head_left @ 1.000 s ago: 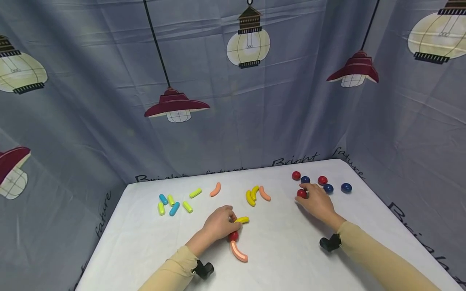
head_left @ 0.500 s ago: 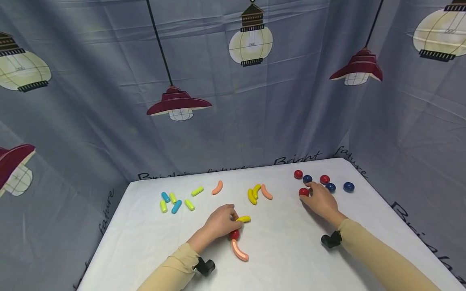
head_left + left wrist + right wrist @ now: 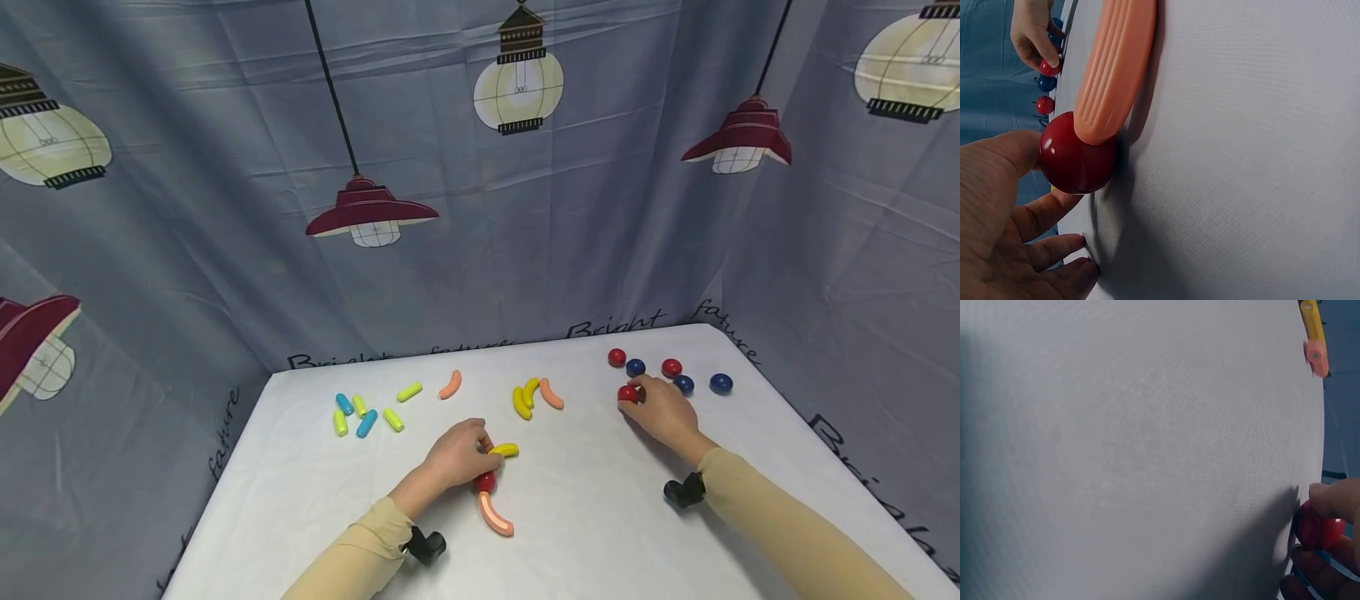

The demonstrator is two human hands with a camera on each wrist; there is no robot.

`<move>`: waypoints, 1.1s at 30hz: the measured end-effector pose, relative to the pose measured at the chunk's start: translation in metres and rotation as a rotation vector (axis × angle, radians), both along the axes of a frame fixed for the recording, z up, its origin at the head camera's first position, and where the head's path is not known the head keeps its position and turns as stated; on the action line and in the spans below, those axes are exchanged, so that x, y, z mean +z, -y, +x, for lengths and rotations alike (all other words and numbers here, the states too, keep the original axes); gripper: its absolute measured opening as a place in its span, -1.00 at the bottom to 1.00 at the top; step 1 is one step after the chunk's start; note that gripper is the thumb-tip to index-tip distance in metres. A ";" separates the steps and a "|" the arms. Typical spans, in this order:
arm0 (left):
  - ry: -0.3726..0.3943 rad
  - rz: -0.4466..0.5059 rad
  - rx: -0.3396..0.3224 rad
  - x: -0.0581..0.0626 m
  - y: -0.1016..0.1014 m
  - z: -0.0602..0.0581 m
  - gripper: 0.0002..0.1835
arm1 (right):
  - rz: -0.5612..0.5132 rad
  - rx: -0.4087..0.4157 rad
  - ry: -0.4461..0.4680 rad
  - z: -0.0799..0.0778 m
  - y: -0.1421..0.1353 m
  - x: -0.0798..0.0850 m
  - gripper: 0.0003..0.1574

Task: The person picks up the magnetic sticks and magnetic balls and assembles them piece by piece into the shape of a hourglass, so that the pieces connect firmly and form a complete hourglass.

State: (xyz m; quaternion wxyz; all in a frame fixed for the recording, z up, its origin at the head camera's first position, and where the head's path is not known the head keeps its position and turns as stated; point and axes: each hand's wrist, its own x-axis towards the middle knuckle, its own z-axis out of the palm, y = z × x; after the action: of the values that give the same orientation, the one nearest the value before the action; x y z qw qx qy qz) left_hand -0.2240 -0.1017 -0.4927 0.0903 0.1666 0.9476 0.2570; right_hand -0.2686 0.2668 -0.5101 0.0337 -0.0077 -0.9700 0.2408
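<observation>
My left hand (image 3: 453, 457) has its thumb and index finger around a red ball (image 3: 1079, 153) at the middle of the table; their tips are partly hidden behind it. A curved pink piece (image 3: 1116, 69) with ridges meets that ball's near side. Just beyond the thumb in the head view lies a curved yellow piece (image 3: 506, 450), its left end hidden by the fingers. At the right, my right hand (image 3: 663, 414) pinches another red ball (image 3: 1319, 526) between thumb and fingers, low at the table surface. Blue balls (image 3: 683, 384) and more red balls (image 3: 671, 367) lie around that hand.
Short green sticks (image 3: 393, 419) and blue sticks (image 3: 367, 423) lie at the back left of the white table (image 3: 585, 517). Loose curved pink pieces (image 3: 551, 394) and yellow pieces (image 3: 521, 403) lie at the back middle. A printed grey curtain (image 3: 480, 275) hangs behind.
The head view has shifted slightly, so everything appears a little up and to the right. Both hands keep nearly the same places by their balls.
</observation>
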 end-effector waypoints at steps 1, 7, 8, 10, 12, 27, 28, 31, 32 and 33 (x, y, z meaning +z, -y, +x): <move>-0.001 -0.002 -0.001 0.000 0.000 0.000 -0.78 | 0.003 0.001 -0.003 0.000 0.000 0.000 -0.29; -0.009 -0.003 -0.006 -0.001 0.000 0.000 -0.78 | 0.015 -0.003 -0.003 -0.001 0.000 -0.002 -0.31; -0.010 -0.002 -0.007 -0.001 0.000 0.000 -0.79 | 0.016 -0.003 -0.004 -0.001 0.000 -0.002 -0.31; -0.008 0.001 -0.005 -0.001 0.000 0.000 -0.79 | 0.015 -0.002 -0.005 0.000 0.001 -0.002 -0.32; -0.007 0.001 -0.004 -0.001 0.000 0.000 -0.79 | 0.005 0.001 -0.004 0.001 0.003 -0.002 -0.34; 0.022 0.040 -0.003 0.002 0.002 -0.001 -0.83 | -0.180 0.122 0.030 0.020 0.055 -0.001 -0.47; 0.026 0.044 -0.001 0.002 0.002 -0.001 -0.83 | -0.187 0.135 0.033 0.022 0.060 -0.002 -0.48; 0.032 0.052 0.002 0.002 0.003 0.000 -0.83 | -0.194 0.180 0.034 0.027 0.075 -0.003 -0.50; 0.034 0.054 0.003 0.002 0.003 0.000 -0.83 | -0.197 0.198 0.029 0.029 0.079 -0.003 -0.50; 0.035 0.057 0.003 0.002 0.003 0.000 -0.83 | -0.204 0.216 0.026 0.031 0.084 -0.003 -0.50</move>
State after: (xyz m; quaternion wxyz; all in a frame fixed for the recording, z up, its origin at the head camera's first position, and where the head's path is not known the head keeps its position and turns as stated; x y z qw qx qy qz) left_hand -0.2242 -0.1046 -0.4903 0.1016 0.1629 0.9385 0.2870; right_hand -0.2379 0.1831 -0.5129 -0.0057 0.0903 -0.9360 0.3402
